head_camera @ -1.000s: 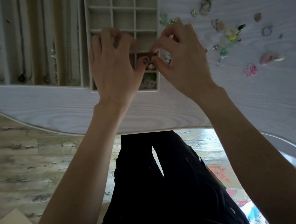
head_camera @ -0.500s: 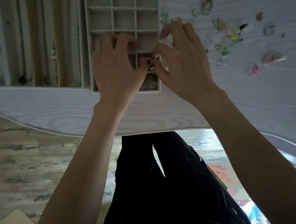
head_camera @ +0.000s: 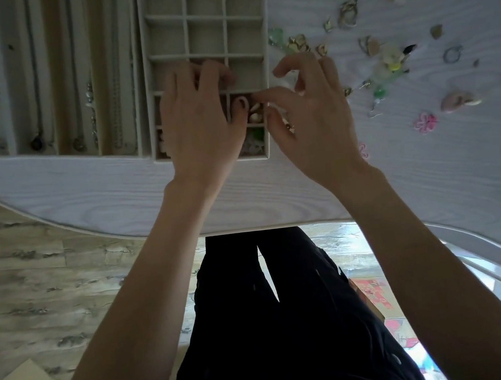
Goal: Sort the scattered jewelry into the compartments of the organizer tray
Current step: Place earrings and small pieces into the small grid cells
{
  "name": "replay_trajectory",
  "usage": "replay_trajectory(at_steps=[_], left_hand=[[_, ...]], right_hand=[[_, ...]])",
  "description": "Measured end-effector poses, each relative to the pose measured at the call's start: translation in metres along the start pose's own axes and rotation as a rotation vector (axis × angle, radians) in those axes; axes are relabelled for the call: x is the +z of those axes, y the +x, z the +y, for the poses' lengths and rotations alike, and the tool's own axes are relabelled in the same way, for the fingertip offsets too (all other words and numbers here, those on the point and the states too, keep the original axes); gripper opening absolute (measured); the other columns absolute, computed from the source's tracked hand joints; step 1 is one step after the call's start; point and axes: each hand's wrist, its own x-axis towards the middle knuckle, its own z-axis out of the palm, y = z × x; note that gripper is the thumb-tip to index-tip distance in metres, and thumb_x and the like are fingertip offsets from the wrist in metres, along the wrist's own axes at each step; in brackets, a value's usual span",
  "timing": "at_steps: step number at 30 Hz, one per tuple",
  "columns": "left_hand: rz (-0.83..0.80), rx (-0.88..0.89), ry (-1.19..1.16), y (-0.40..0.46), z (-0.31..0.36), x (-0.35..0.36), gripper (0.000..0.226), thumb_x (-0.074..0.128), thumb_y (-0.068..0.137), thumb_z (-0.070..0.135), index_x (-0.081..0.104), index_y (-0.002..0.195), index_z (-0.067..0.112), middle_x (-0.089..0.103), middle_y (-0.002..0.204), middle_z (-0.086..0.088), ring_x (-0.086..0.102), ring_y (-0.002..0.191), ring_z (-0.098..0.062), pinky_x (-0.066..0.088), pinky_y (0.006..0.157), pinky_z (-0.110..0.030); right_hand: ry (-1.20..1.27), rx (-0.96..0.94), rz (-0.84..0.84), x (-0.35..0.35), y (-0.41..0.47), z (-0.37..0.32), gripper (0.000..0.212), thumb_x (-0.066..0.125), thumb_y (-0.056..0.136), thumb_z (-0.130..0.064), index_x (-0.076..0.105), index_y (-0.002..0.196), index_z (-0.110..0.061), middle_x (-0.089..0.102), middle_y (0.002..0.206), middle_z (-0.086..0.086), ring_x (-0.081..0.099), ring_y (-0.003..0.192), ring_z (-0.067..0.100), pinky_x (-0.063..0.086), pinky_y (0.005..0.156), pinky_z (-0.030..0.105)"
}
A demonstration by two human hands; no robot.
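Both forearms are bare up to the lower edge of the frame, with no sleeves, watch or bracelets visible. The left hand [head_camera: 200, 125] and the right hand [head_camera: 313, 115] show no rings. In the lower middle of the frame the person wears black trousers [head_camera: 280, 331], plain and slightly creased.

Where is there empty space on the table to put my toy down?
Bare table lies between the near edge and the pink flower charm. The strip before the organizer tray is narrow. Right of the tray, scattered jewelry crowds it.
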Motion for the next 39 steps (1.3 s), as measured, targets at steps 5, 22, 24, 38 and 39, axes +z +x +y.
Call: replay_trajectory(at_steps=[5,22,24,38,39], left_hand=[[0.007,-0.007,-0.003,-0.001,0.004,0.001,0.014,0.062,0.080,0.020,0.064,0.092,0.014,0.057,0.096,-0.008,0.053,0.094,-0.025,0.032,0.079,-0.024],[0.020,0.292,0.194,-0.008,-0.013,-0.014,0.020,0.058,0.087,0.029,0.076,0.092,0.022,0.063,0.092,-0.003,0.054,0.084,-0.030,0.035,0.072,-0.035],[0.024,0.283,0.204,-0.008,-0.014,-0.013,0.019,0.058,0.087,0.029,0.076,0.091,0.022,0.063,0.092,-0.003,0.055,0.084,-0.031,0.038,0.071,-0.037],[-0.012,0.293,0.149,0.009,-0.013,-0.016,0.013,0.069,0.076,0.038,0.077,0.081,0.028,0.064,0.088,0.002,0.055,0.084,-0.031,0.038,0.073,-0.036],[-0.009,0.295,0.160,0.010,-0.013,-0.016,0.014,0.068,0.077,0.038,0.077,0.081,0.029,0.064,0.087,0.002,0.055,0.084,-0.031,0.038,0.072,-0.036]], right_hand=[[-0.128,-0.084,0.048,-0.001,0.006,-0.003,0.010,0.063,0.082,-0.015,0.071,0.081,-0.011,0.061,0.107,0.012,0.049,0.097,0.029,0.042,0.075,0.034],[-0.236,-0.077,-0.003,0.003,0.018,-0.011,0.003,0.069,0.069,-0.003,0.069,0.072,-0.004,0.062,0.105,0.009,0.055,0.095,0.033,0.040,0.080,0.036],[-0.245,-0.061,-0.001,0.003,0.019,-0.012,0.005,0.069,0.069,-0.002,0.069,0.073,-0.004,0.062,0.105,0.009,0.054,0.095,0.034,0.039,0.080,0.037],[-0.326,0.012,0.073,0.011,0.016,-0.021,0.007,0.072,0.069,-0.007,0.072,0.076,-0.007,0.064,0.102,0.006,0.057,0.094,0.031,0.036,0.077,0.033],[-0.306,0.005,0.082,0.010,0.015,-0.019,0.006,0.072,0.070,-0.008,0.072,0.076,-0.008,0.064,0.103,0.006,0.054,0.096,0.030,0.035,0.077,0.032]])
